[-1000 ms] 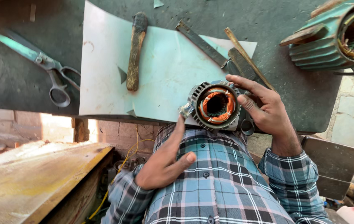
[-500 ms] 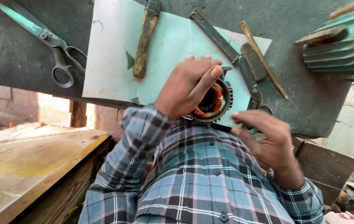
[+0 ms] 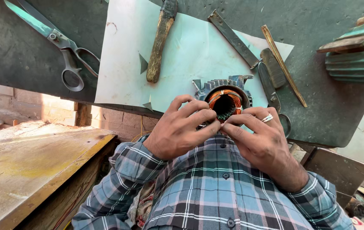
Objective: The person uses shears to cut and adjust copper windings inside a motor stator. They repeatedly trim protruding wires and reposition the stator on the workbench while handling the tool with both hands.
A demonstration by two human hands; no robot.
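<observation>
A small motor stator (image 3: pixel 226 100) with copper windings and a grey finned shell rests at the near edge of a pale sheet (image 3: pixel 190 51) on a dark table (image 3: pixel 327 102). My left hand (image 3: pixel 182 130) and my right hand (image 3: pixel 261 138), which wears a ring, meet at the stator's near rim. Their fingertips are pinched together on the rim and windings. Whatever small piece lies between the fingertips is hidden. Plaid sleeves fill the bottom of the view.
A wooden-handled hammer (image 3: pixel 158 47) lies on the sheet. Large scissors (image 3: pixel 58 40) lie at the left. A flat metal strip (image 3: pixel 233 38), a knife (image 3: pixel 269 83) and a wooden stick (image 3: pixel 282 64) lie right of the stator. A green finned motor housing (image 3: pixel 356 55) is far right, a wooden bench (image 3: pixel 28 162) lower left.
One second ago my right hand alone held the stator. My left hand then reached over it. Now both hands pinch at its near rim.
</observation>
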